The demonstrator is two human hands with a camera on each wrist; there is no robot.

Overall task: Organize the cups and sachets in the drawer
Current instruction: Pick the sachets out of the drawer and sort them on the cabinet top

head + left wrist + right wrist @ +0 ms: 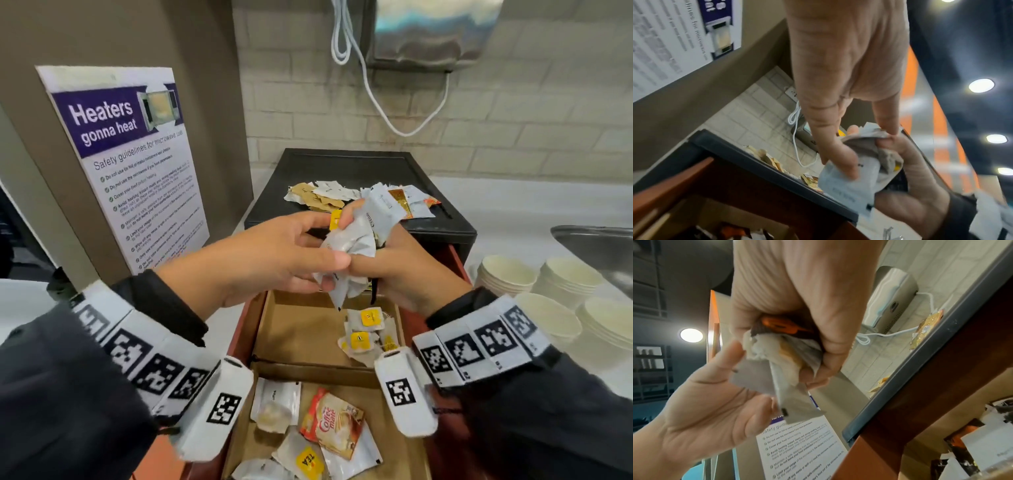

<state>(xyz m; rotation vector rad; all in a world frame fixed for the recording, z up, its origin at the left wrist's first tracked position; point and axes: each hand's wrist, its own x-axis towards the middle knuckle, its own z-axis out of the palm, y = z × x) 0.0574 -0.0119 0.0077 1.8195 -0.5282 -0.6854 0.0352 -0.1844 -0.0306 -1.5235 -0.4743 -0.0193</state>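
White sachets point(356, 246), crumpled bunch: head view, right hand point(407, 270) fisted round them, left hand point(274, 260) pinching their near edge, above open drawer point(301, 335); cups point(548, 291) right of hands. Left wrist view: fingers point(838, 155) press bunch. Right wrist view: fist clenched, left palm point(711, 404) beneath, fingers loosely curled.

The hands point(342, 260) hide most of the crumpled sachets point(352, 240); how many they grip cannot be told.
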